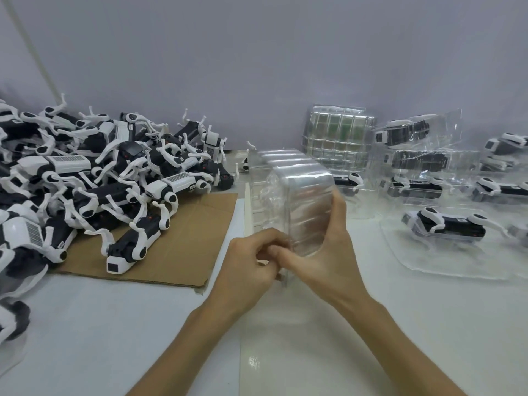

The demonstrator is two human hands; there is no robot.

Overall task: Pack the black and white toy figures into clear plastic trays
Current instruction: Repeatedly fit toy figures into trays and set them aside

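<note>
A stack of clear plastic trays (297, 201) stands on edge at the table's middle. My right hand (323, 252) grips the nearest tray from the right side, thumb at its lower front. My left hand (251, 264) pinches the tray's lower left edge with curled fingers. A big pile of black and white toy figures (94, 178) lies on the left, partly on a sheet of cardboard (183, 241). One loose figure (128, 250) lies at the pile's near edge.
Packed trays holding figures (448, 227) spread over the right of the white table (85, 324). Another stack of empty trays (337, 138) leans against the grey wall behind. The cardboard's edge lies just left of my left hand.
</note>
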